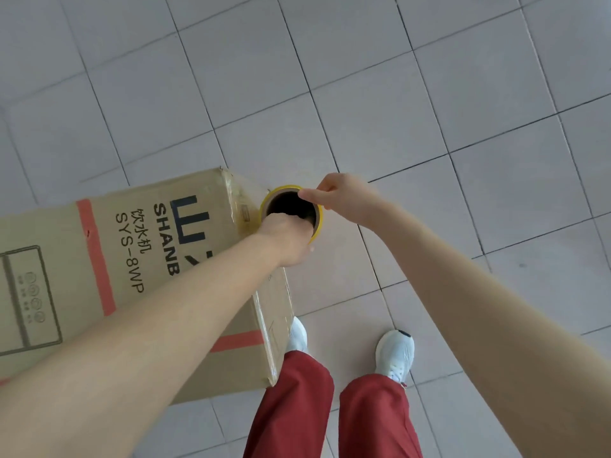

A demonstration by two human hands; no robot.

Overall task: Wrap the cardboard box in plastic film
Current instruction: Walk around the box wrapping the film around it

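Under me is a floor (363, 77) of pale grey square tiles, its dark grout lines running slantwise across the whole frame. At the bottom centre my two legs show in red trousers (291, 408), loose and creased at the hems. Below them are white shoes: my left shoe (297, 335) shows only its front, my right shoe (395, 353) shows laces. A small dark speck (521, 265) marks a tile at the right.

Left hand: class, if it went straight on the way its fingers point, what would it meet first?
The left hand points down into the film roll, fingers inside its dark core. Going straight on, it would probably meet the core's inner wall first, though depth is unclear.
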